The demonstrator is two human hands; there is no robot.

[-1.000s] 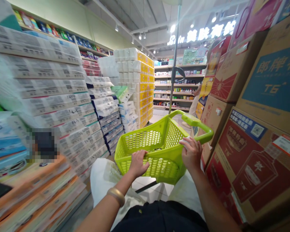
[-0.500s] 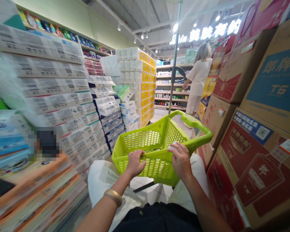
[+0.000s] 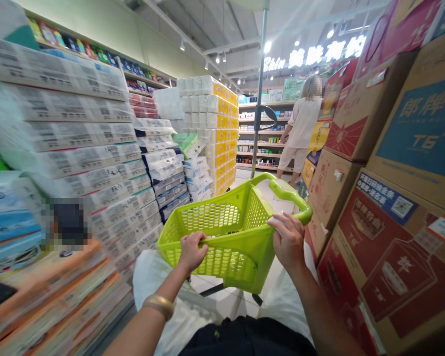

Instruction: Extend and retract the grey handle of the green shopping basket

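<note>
The left grip (image 3: 192, 252) is clamped over the near rim of the green basket (image 3: 262, 257); the right grip (image 3: 289, 241), closed on a soft white wipe (image 3: 280, 226), now sits further along that edge than half a second ago, bringing the wipe nearer the smooth, curved handle (image 3: 302, 211). The glossy, hole-pierced plastic basket stands between the white-trousered legs (image 3: 152, 277), between film-wrapped packs (image 3: 77, 110) and printed cardboard cartons (image 3: 378, 217).

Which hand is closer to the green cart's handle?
The right hand, on the green cart beside its handle; the left hand grips the rim farther away.
</note>
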